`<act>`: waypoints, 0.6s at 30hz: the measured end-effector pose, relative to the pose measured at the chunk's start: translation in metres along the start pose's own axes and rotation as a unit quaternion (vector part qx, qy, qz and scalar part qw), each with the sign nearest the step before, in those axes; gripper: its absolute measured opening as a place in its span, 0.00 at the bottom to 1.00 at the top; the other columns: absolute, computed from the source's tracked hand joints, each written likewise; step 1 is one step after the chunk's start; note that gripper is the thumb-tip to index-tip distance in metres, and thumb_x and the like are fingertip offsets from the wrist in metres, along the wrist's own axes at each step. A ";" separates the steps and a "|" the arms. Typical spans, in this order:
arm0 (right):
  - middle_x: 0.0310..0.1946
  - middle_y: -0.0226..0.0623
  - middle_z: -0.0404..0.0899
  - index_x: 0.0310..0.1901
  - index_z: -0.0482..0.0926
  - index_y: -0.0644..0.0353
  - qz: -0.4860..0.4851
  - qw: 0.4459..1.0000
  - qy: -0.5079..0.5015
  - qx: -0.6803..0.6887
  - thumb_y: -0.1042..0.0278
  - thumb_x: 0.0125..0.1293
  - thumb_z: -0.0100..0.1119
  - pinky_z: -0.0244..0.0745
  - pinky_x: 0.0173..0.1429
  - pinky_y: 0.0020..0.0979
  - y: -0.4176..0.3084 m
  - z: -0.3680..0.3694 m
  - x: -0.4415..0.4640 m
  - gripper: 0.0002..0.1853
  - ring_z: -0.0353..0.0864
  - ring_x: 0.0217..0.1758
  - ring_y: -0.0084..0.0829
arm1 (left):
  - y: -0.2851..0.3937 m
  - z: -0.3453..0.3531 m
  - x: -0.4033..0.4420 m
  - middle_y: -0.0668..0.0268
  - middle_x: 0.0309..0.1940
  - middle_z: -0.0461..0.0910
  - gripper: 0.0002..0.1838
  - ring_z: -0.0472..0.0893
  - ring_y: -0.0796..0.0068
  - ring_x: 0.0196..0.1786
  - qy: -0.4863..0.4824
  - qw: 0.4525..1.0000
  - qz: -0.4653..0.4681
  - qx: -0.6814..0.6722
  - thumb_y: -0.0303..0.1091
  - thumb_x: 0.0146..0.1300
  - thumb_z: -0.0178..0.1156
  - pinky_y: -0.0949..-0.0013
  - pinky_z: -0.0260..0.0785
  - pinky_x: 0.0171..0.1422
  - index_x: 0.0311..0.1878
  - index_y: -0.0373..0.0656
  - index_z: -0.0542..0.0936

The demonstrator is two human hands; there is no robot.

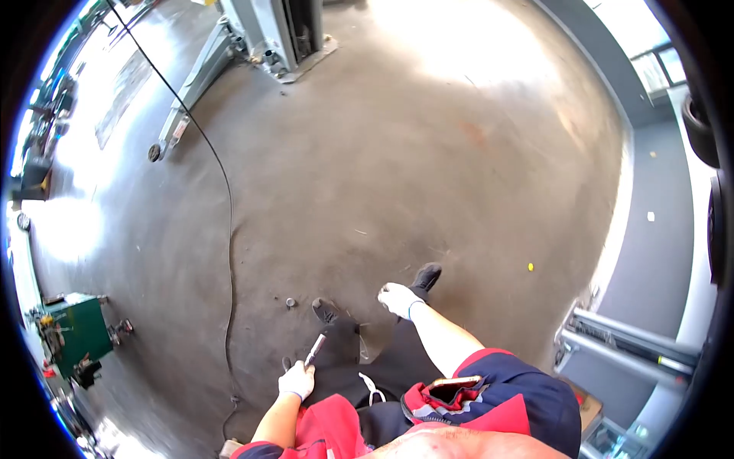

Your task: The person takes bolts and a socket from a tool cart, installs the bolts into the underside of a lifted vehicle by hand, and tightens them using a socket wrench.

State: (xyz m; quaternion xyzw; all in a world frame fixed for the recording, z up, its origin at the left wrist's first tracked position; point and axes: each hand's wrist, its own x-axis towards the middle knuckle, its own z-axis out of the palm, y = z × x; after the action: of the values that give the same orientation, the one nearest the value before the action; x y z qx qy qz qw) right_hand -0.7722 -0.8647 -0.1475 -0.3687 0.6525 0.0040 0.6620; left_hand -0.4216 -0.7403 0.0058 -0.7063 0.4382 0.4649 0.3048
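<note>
My left hand [297,380], in a white glove, is closed around the handle of a tool with a metallic shaft [314,349], which points up and away from me. Over my right leg, near the shoe [429,275], my right hand [397,299] has its gloved fingers curled in; whether anything is inside them is too small to tell. A small round object [290,303] lies on the floor left of my other shoe [324,309]. At my waist a phone-like object [457,381] sticks out of a jacket pocket.
A black cable [231,229] runs along the floor on the left. A lift post [264,34] with a low arm [195,80] stands at the top left. A green cart [80,330] is at the left, metal rails [627,344] at the right, and a yellow bit [531,267] on the floor.
</note>
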 end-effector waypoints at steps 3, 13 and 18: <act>0.31 0.29 0.80 0.45 0.81 0.59 -0.020 0.995 0.025 0.092 0.63 0.71 0.61 0.71 0.34 0.29 -0.028 0.018 -0.059 0.09 0.74 0.30 0.23 | -0.015 -0.003 -0.005 0.45 0.58 0.83 0.28 0.81 0.45 0.64 -0.015 0.999 0.014 -0.036 0.56 0.76 0.51 0.49 0.70 0.69 0.60 0.40 0.78; 0.27 0.27 0.77 0.45 0.80 0.56 0.030 0.991 -0.019 0.131 0.63 0.73 0.57 0.69 0.29 0.29 -0.059 0.068 -0.209 0.08 0.73 0.26 0.21 | -0.103 0.031 0.008 0.65 0.25 0.77 0.21 0.78 0.70 0.23 -0.098 0.934 -0.033 -0.341 0.54 0.77 0.54 0.62 0.73 0.30 0.48 0.43 0.79; 0.29 0.31 0.78 0.44 0.80 0.58 -0.098 0.934 -0.116 0.323 0.66 0.71 0.58 0.75 0.32 0.31 -0.004 0.122 -0.241 0.07 0.77 0.27 0.25 | -0.153 0.096 0.026 0.67 0.26 0.75 0.18 0.76 0.76 0.27 -0.028 0.894 0.075 -0.441 0.52 0.78 0.55 0.65 0.70 0.31 0.44 0.44 0.78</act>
State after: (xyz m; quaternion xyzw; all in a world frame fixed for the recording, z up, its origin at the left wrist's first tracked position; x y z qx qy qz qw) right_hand -0.7008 -0.6926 0.0487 -0.1937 0.4982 -0.2291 0.8135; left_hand -0.3161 -0.6023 -0.0514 -0.7197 0.2312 0.6517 -0.0618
